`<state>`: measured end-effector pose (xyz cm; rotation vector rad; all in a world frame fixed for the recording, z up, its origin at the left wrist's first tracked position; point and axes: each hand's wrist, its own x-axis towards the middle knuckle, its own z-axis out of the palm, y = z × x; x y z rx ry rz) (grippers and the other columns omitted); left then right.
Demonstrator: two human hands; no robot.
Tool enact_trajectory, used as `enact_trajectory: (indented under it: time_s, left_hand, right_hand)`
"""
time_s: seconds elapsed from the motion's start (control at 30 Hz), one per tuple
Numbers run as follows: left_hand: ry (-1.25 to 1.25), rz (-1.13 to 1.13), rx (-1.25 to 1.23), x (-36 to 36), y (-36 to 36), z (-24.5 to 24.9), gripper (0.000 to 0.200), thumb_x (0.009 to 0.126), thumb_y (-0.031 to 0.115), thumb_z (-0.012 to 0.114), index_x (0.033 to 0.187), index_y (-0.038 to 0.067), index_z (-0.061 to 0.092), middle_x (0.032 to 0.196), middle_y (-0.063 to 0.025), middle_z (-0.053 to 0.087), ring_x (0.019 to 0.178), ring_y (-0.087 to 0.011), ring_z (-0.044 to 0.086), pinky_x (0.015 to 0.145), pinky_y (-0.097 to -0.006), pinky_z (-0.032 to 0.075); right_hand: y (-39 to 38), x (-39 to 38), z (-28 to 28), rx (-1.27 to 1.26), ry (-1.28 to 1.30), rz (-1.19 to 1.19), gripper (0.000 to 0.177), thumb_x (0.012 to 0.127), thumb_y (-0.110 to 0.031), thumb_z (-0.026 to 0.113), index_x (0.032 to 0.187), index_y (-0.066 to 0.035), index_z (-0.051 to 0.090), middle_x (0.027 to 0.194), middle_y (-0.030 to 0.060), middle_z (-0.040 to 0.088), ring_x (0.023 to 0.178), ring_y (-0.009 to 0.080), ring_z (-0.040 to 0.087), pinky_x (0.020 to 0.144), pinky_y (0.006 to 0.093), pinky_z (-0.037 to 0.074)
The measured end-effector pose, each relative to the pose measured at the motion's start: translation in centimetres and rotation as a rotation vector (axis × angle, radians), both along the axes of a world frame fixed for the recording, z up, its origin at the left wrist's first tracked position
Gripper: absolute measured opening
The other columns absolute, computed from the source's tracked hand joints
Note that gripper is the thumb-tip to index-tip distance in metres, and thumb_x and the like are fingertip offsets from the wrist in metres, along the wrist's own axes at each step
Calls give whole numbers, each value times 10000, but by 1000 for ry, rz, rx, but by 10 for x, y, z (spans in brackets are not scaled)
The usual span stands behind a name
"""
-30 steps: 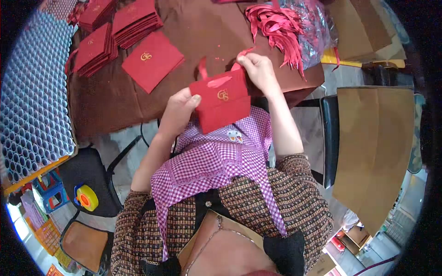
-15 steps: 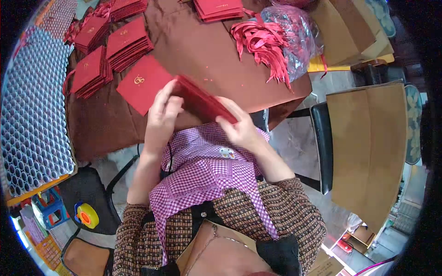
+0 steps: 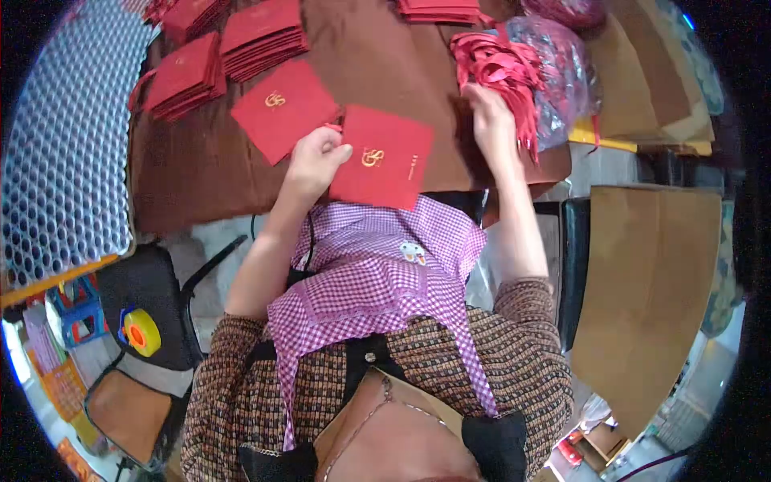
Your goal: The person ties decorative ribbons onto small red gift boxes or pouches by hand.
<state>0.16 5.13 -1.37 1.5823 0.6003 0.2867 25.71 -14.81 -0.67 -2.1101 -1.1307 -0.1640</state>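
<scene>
My left hand [image 3: 316,163] is closed on the left edge of a flat red packet [image 3: 393,153] with a gold emblem and small gold lettering. A short bit of red shows above the fingers. The packet hangs over the near table edge, in front of my apron. Another red packet [image 3: 281,100] with the same emblem lies on the brown tablecloth just beyond my left hand. On the right, my right hand [image 3: 491,120] reaches to the bundle of red ribbons [image 3: 510,68], its fingers closed at the bundle's left side; the fingertips are partly hidden.
Stacks of red packets [image 3: 261,40] stand at the far left of the brown-covered table [image 3: 385,68]. Beside the ribbons is a clear plastic bag [image 3: 554,72]. A honeycomb-patterned panel [image 3: 72,153] borders the left. Cardboard [image 3: 650,297] leans by a black chair at right.
My right hand has left the packet and moved right to the ribbons. The packet, held edge-on by both hands before, now faces up in my left hand. The view has shifted.
</scene>
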Motion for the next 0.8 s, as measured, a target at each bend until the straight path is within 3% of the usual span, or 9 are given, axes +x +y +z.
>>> enact_trajectory:
  time_s: [0.03,0.1,0.27,0.37,0.43,0.5,0.57,0.63,0.8]
  left_hand:
    - [5,19,-3,1,1,0,71,841,52,619,870,18,563,721,44,512,660,-43,470,603,-210,395]
    - [27,35,-131,2,-2,3,90,852,47,607,924,11,565,756,33,560,693,-49,515,627,-205,424]
    - [-53,88,-223,2,-9,-2,205,833,38,619,1022,-39,598,778,8,596,693,-42,530,600,-195,416]
    - [-76,84,-280,2,-10,2,226,835,28,612,1045,-53,592,780,7,598,679,-43,528,586,-196,416]
    - [-28,11,-262,2,-7,0,251,849,26,613,1086,-42,566,851,-6,621,743,-61,567,656,-197,456]
    - [-14,36,-280,5,-8,-5,249,850,26,612,1086,-41,567,853,-10,621,748,-62,568,660,-198,458]
    - [-1,59,-292,6,-10,-8,247,851,25,610,1086,-40,568,854,-13,622,752,-64,569,663,-198,460]
    - [20,49,-203,6,-9,-9,236,854,23,604,1080,-34,567,853,-18,623,753,-70,572,671,-200,466]
    - [-2,84,-191,6,-14,-7,243,857,27,597,1089,-30,557,857,-23,626,749,-76,574,680,-208,472]
  right_hand:
    - [4,12,2,-75,-191,-4,311,855,-10,488,1134,-68,613,1139,149,604,1074,325,566,884,391,485]
    - [10,27,4,-253,-317,34,370,818,6,499,1152,-107,610,1157,147,587,1066,342,559,898,393,476]
    - [15,48,-7,-372,-289,135,248,794,-21,568,1027,-76,633,1155,121,579,1045,321,554,885,392,464]
    - [16,37,-2,-298,-298,114,142,787,-38,608,927,-48,630,1129,110,598,1037,316,558,891,393,452]
    - [25,5,16,-37,-303,255,96,791,-53,626,887,-47,624,1116,102,615,1023,307,568,898,384,443]
    - [31,-18,6,120,35,374,61,814,-23,599,873,-34,610,1020,78,648,993,214,582,889,331,438]
    - [34,-63,13,187,842,289,68,840,-21,580,898,-19,614,952,57,643,969,154,577,862,290,448]
    - [41,-84,9,145,475,382,85,858,-28,571,924,-14,622,920,40,628,949,124,572,841,261,453]
    - [55,-112,1,120,171,320,84,780,-59,643,858,-37,622,840,74,599,856,249,556,802,348,403]
